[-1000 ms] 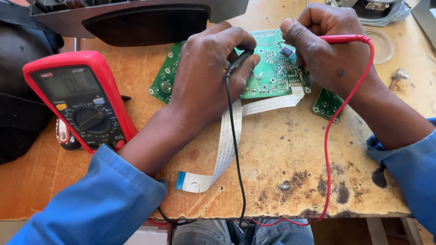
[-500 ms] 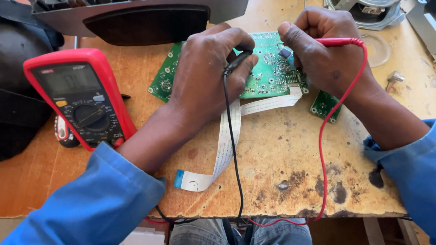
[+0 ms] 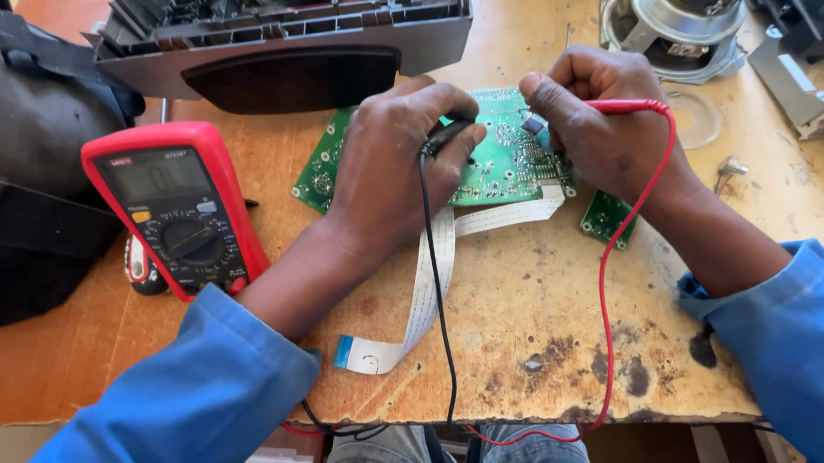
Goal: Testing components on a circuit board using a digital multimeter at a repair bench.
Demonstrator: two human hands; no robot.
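Left hand [image 3: 399, 166] grips black probe [image 3: 446, 136]; right hand [image 3: 604, 123] grips red probe [image 3: 623, 107] on circuit board [image 3: 507, 156].

Bright daylight, sharp focus, soft shadows

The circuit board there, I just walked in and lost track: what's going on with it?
A person in blue sleeves presses two meter probes onto a green circuit board lying on a worn wooden table. The left hand holds the black probe, the right hand the red probe. Their leads run off the table's near edge. A red multimeter stands at the left.
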